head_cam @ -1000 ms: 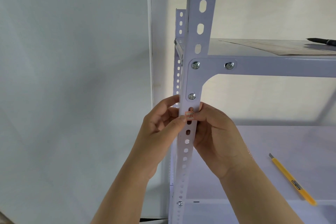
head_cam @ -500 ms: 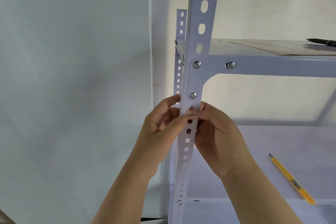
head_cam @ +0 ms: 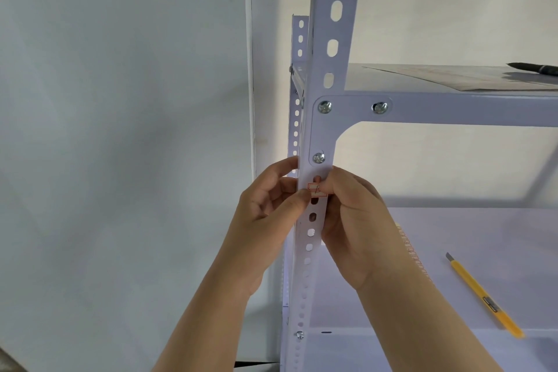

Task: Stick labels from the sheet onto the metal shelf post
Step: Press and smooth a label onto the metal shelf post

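Note:
A pale lilac perforated metal shelf post stands upright in the middle of the view. A small white label with a red border lies across its front face, just below a screw. My left hand wraps the post from the left, thumb tip pressing the label's left end. My right hand grips the post from the right, fingertips on the label's right end. The label sheet lies flat on the top shelf, seen edge-on.
A black pen rests on the top shelf at the far right. A yellow utility knife lies on the lower shelf, right of my right forearm. A second rear post stands behind. A white wall fills the left.
Both hands stay at the label. The label and fingers have shifted very slightly upward on the post; otherwise nothing has visibly moved.

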